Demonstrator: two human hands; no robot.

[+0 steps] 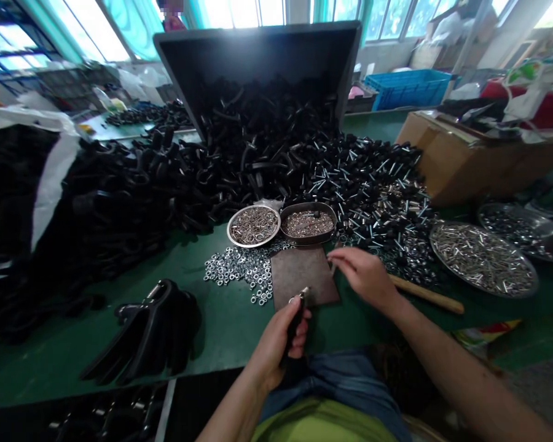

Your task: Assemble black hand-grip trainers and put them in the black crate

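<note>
The black handle (291,339) is in the left hand (289,334), above the near edge of the tabletop (230,334) and in front of the person's lap. Its long axis slants from low by the wrist up and away from the person, leaning a little to the right, with its metal end (305,291) foremost. That end points over the dark square plate (299,270) and stands out beyond the thumb and index finger; the black body runs back through the grip, and its rear part lies along the palm, partly covered by the hand. The left grip is closed around the body, thumb on top, the other fingers curled beneath. The right hand (364,276) is at the plate's right edge, thumb and index finger drawn together at the tips; whether a small part is pinched there cannot be told. Loose metal nuts (239,267) lie left of the plate, a round dish (253,245) and an oval tin (309,239) stand just behind it, and a wooden stick (428,294) lies beside the right forearm.
</note>
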